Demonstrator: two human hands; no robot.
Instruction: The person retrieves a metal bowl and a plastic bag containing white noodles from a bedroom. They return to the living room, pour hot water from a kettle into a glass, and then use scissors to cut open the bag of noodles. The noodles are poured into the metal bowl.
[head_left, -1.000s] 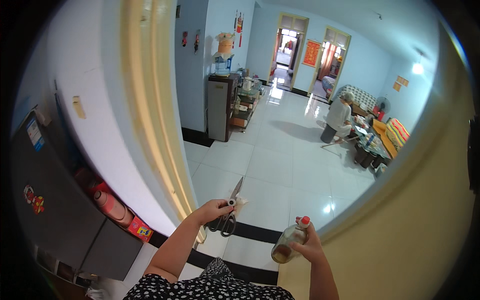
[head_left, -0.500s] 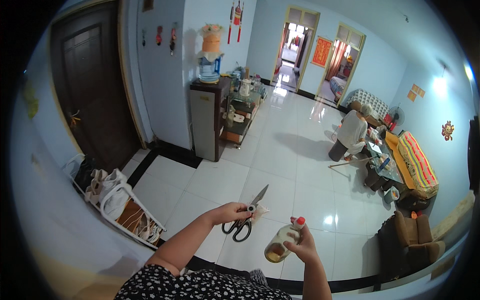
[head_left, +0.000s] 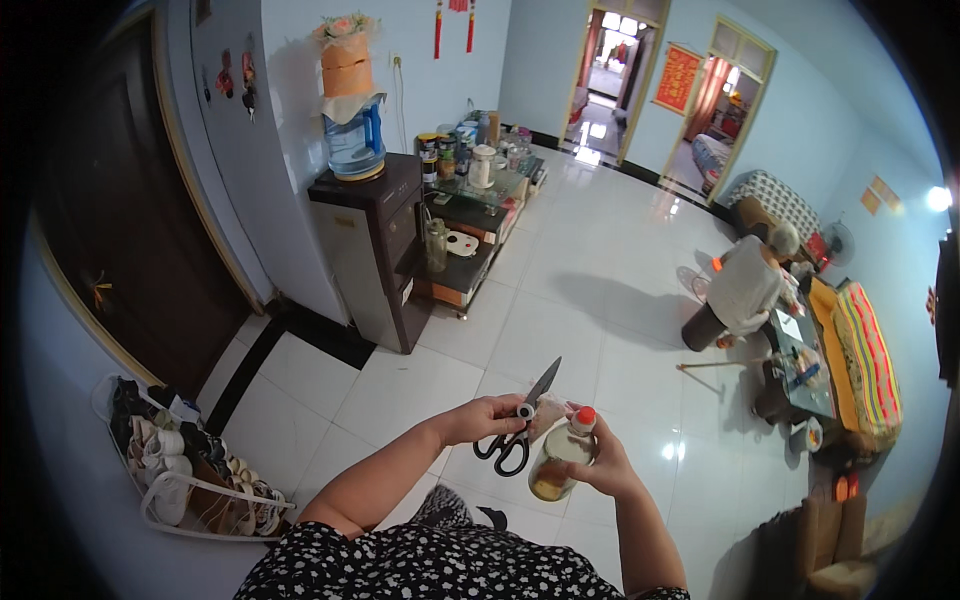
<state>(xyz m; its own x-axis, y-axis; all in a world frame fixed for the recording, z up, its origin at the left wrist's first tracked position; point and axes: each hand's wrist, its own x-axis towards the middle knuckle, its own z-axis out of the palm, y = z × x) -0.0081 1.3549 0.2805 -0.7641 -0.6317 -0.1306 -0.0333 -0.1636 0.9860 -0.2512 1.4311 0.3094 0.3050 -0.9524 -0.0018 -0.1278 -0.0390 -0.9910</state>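
Observation:
My left hand (head_left: 485,418) is closed around the pivot of a pair of scissors (head_left: 543,381). The blades point up and away, and the black loop handles hang below my fingers. Beside the blades is a small pale, crumpled packet (head_left: 547,413), which seems to be in the same hand, though its hold is partly hidden. A clear bottle (head_left: 552,468) with a red cap and a little yellowish liquid at the bottom is gripped in my right hand (head_left: 608,464). Bottle and scissors are close together in front of my body; whether they touch I cannot tell.
A shoe rack (head_left: 215,510) full of shoes stands low on the left, near a dark door (head_left: 130,210). Ahead is a water dispenser (head_left: 365,250) beside a glass-topped cabinet (head_left: 480,200). On the right, another person (head_left: 740,285) bends near a low table (head_left: 800,365). A brown armchair (head_left: 835,540) is nearer.
My hands have come closer together, bringing the bottle up beside the scissors and packet. The head view has shifted, showing more of the shoe rack. Both hands keep their hold.

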